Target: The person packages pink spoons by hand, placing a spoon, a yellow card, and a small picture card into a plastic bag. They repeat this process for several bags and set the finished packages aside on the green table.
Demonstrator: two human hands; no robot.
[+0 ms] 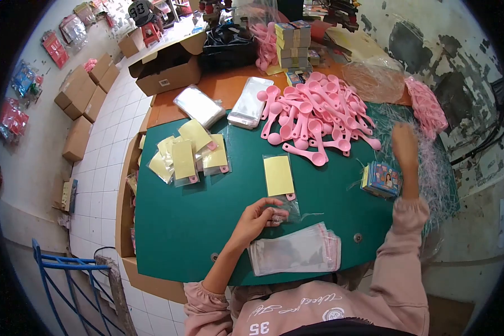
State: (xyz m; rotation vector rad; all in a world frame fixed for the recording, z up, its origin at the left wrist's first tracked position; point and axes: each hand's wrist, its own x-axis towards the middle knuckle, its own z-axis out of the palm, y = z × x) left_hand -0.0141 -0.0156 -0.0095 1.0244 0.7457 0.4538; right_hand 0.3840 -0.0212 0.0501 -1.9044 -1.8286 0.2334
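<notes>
My left hand (257,219) pinches the lower end of a clear bag holding a yellow card and a pink spoon (280,178), which lies on the green mat (179,224). My right hand (404,147) is raised and blurred over the mat's right side, above a small stack of printed cards (382,179); it looks empty. A heap of pink plastic spoons (313,117) lies at the far middle of the mat. A stack of empty clear bags (295,250) sits at the near edge, just right of my left hand.
Several finished yellow-card packs (187,157) lie at the left of the mat. More clear bag bundles (229,103) sit beyond it. An open cardboard box (168,70) stands at the far left, and pink strips (425,106) and clear wrap lie at the right. A blue chair frame (73,280) is below left.
</notes>
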